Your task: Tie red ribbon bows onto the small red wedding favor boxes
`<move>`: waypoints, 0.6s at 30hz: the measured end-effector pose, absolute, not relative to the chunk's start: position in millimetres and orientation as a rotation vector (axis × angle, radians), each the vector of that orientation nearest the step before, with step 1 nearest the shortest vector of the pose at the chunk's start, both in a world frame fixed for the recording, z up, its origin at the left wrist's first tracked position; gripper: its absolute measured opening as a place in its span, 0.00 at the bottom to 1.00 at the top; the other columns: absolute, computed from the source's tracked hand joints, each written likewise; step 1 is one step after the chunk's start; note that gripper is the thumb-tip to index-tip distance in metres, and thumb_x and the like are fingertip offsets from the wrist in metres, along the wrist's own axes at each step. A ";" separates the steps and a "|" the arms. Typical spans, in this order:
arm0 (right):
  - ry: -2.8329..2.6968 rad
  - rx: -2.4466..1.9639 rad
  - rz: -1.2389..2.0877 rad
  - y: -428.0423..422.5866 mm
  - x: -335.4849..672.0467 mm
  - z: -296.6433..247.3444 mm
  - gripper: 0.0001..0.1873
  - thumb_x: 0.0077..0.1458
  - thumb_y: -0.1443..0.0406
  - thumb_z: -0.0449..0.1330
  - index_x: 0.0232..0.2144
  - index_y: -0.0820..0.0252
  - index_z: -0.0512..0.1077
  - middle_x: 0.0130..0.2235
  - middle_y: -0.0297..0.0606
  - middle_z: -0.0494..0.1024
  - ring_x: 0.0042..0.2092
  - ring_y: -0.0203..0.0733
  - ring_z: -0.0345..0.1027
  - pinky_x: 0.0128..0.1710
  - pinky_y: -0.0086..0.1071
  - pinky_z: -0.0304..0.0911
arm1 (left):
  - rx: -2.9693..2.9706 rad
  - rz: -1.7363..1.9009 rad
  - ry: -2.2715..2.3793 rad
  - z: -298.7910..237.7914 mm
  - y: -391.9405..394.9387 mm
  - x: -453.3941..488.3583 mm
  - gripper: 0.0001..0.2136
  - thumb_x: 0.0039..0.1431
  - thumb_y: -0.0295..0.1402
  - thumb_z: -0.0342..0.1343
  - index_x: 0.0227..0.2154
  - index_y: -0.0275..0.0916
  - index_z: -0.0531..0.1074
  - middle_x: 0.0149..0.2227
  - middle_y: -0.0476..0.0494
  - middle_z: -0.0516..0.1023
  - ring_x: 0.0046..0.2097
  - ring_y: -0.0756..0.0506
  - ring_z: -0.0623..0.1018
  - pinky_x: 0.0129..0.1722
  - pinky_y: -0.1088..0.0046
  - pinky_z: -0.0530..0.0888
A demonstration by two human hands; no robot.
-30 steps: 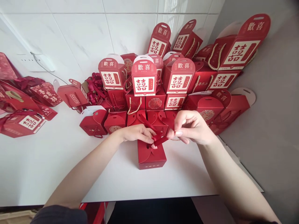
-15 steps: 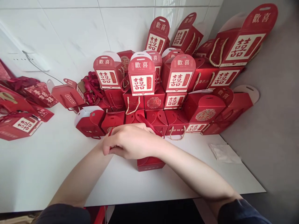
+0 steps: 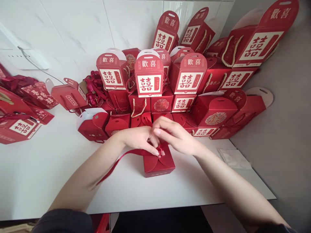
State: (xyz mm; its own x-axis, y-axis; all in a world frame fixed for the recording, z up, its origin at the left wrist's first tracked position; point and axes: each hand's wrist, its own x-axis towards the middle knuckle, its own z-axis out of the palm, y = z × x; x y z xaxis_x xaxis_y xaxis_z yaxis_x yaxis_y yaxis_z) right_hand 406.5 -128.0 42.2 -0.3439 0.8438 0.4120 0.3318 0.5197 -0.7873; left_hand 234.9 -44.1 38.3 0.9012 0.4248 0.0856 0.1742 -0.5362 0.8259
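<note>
A small red gift box (image 3: pixel 159 166) with curved, interlocking top flaps stands on the white table in front of me. My left hand (image 3: pixel 141 139) pinches a red ribbon (image 3: pixel 131 151) between thumb and fingers at the middle of the box top. One length of this ribbon trails left beneath my left forearm. My right hand (image 3: pixel 178 137) meets the left from the other side, its fingers bent over the left fingers. A ribbon end shows beside the right fingertips, which appear closed on it; the exact grip is partly hidden.
Behind the hands, several red gift boxes (image 3: pixel 148 76) are stacked against the tiled wall (image 3: pixel 73 26), some with rope handles. More red boxes and bags (image 3: pixel 23 127) lie at the left. A flat clear packet (image 3: pixel 234 158) rests on the table (image 3: pixel 121 197) near the right wall.
My right hand has drawn back to the right from across the left wrist. The box top and left hand now show, with ribbon lying out to the left.
</note>
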 end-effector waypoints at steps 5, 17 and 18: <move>-1.838 -1.012 0.878 -131.7 435.7 5.1 0.17 0.67 0.54 0.50 0.34 0.58 0.70 0.40 0.39 0.70 0.45 0.41 0.64 0.48 0.37 0.61 | 2.328 -0.045 0.239 64.2 -41.0 237.8 0.08 0.54 0.37 0.63 0.24 0.39 0.81 0.34 0.47 0.74 0.36 0.50 0.74 0.36 0.78 0.69; -1.710 -0.858 0.900 -142.9 433.0 -7.8 0.08 0.57 0.64 0.65 0.29 0.58 0.69 0.36 0.37 0.76 0.38 0.37 0.70 0.42 0.35 0.66 | 2.416 -0.218 0.485 83.5 -60.0 224.4 0.12 0.60 0.38 0.55 0.26 0.37 0.77 0.24 0.50 0.72 0.26 0.52 0.69 0.25 0.77 0.62; -1.697 -0.854 0.872 -144.6 432.4 -8.1 0.08 0.57 0.65 0.65 0.30 0.58 0.69 0.33 0.35 0.76 0.35 0.36 0.70 0.40 0.34 0.67 | 2.424 -0.229 0.513 85.3 -61.6 223.2 0.13 0.60 0.38 0.55 0.24 0.37 0.75 0.23 0.50 0.72 0.25 0.52 0.69 0.24 0.77 0.61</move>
State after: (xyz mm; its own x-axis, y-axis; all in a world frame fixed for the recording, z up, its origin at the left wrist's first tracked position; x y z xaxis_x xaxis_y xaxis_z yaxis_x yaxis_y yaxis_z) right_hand 432.4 -144.6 -8.1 -0.2464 0.8586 0.4495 0.1339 0.4896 -0.8616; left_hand 223.2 -61.6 85.3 0.9085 0.3047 -0.2860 0.4164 -0.7180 0.5577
